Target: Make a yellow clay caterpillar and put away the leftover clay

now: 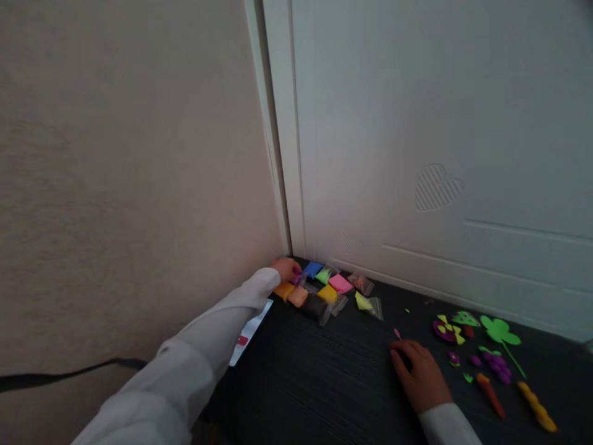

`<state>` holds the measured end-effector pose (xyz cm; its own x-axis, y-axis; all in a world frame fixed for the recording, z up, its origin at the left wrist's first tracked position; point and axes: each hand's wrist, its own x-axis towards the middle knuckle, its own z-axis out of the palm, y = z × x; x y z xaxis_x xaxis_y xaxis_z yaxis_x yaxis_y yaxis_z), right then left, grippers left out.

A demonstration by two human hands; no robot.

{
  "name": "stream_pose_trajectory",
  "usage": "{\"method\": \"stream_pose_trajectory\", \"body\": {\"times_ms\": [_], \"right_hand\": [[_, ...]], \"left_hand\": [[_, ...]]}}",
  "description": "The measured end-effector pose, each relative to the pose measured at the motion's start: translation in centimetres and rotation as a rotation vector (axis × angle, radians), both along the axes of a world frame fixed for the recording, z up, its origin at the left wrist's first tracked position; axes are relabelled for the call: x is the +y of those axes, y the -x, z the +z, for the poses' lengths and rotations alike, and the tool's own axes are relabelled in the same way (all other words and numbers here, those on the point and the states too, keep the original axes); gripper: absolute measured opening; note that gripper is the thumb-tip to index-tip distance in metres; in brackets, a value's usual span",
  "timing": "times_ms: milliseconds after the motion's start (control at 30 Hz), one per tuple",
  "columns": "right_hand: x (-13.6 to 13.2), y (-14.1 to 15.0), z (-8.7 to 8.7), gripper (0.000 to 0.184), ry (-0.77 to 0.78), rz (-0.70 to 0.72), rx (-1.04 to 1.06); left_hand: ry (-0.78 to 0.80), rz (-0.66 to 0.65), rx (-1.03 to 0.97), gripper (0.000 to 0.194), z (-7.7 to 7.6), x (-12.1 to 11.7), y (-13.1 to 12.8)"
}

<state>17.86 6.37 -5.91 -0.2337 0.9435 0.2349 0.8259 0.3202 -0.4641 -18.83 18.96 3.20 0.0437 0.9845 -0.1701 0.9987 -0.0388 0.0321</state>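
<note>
At the far left corner of the dark table, my left hand (286, 269) reaches in with its fingers closed on a small bag of purple clay (297, 279), partly hidden beneath them. Bags of orange clay (284, 290), peach clay (298, 296) and blue clay (312, 269) lie close around it. My right hand (419, 374) rests on the table at the right, thumb and forefinger curled together. A thin pink tool (397, 334) pokes out past these fingertips; the rest of it is hidden.
More clay bags, green (323, 275), pink (340, 283), yellow (328, 293) and black (314, 306), lie nearby. Right of my right hand are clay shapes: a clover (498, 330), grapes (499, 369), a carrot (490, 395). A lit screen (250, 334) lies under my left arm. Walls border the table.
</note>
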Motion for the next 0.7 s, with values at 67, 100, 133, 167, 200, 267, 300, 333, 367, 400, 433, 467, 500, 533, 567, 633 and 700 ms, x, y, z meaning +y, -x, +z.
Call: {"method": "stream_pose_trajectory", "body": {"times_ms": [67, 100, 133, 167, 200, 267, 300, 333, 367, 400, 433, 467, 500, 533, 567, 633, 700], "right_hand": [[0.0, 0.0, 0.1, 0.027, 0.010, -0.010, 0.006], [0.0, 0.0, 0.2, 0.028, 0.014, -0.011, 0.009], [0.0, 0.0, 0.2, 0.028, 0.018, -0.012, 0.012], [0.0, 0.1, 0.2, 0.028, 0.021, -0.013, 0.016], [0.0, 0.1, 0.3, 0.028, 0.025, -0.013, 0.019], [-0.1, 0.2, 0.3, 0.027, 0.033, -0.012, 0.026], [-0.1, 0.1, 0.4, 0.028, 0.036, -0.013, 0.030], [-0.1, 0.1, 0.4, 0.028, 0.038, -0.013, 0.033], [-0.1, 0.1, 0.4, 0.029, 0.039, -0.012, 0.036], [-0.1, 0.0, 0.5, 0.029, 0.039, -0.011, 0.039], [0.0, -0.1, 0.5, 0.029, 0.038, -0.008, 0.041], [0.0, -0.1, 0.5, 0.029, 0.036, -0.007, 0.042], [0.1, -0.2, 0.6, 0.029, 0.032, -0.008, 0.044], [0.1, -0.2, 0.6, 0.028, 0.029, -0.009, 0.046], [0.1, -0.2, 0.6, 0.028, 0.026, -0.013, 0.048], [0.1, -0.1, 0.7, 0.027, 0.026, -0.022, 0.058], [0.0, 0.0, 0.8, 0.028, 0.030, -0.036, 0.073]], "left_hand": [[0.050, -0.049, 0.004, 0.030, 0.0, 0.4, -0.2], [0.064, -0.069, 0.007, 0.030, 0.1, 0.6, -0.3], [0.074, -0.088, 0.010, 0.030, 0.2, 0.8, -0.4], [0.082, -0.107, 0.013, 0.030, 0.4, 0.9, -0.4], [0.089, -0.126, 0.014, 0.029, 0.5, 1.1, -0.5], [0.102, -0.164, 0.019, 0.029, 0.7, 1.3, -0.5], [0.107, -0.181, 0.023, 0.029, 0.7, 1.4, -0.6], [0.111, -0.196, 0.029, 0.029, 0.6, 1.4, -0.6], [0.112, -0.208, 0.034, 0.029, 0.5, 1.4, -0.5], [0.110, -0.217, 0.038, 0.029, 0.4, 1.4, -0.5], [0.105, -0.224, 0.042, 0.029, 0.3, 1.3, -0.4], [0.098, -0.229, 0.046, 0.029, 0.1, 1.3, -0.3], [0.089, -0.233, 0.049, 0.029, 0.0, 1.2, -0.2], [0.078, -0.235, 0.052, 0.029, -0.1, 1.1, 0.0], [0.068, -0.237, 0.055, 0.029, -0.2, 1.0, 0.2], [0.045, -0.237, 0.059, 0.029, -0.3, 0.8, 0.6], [0.020, -0.233, 0.061, 0.030, -0.4, 0.8, 1.0]]}}
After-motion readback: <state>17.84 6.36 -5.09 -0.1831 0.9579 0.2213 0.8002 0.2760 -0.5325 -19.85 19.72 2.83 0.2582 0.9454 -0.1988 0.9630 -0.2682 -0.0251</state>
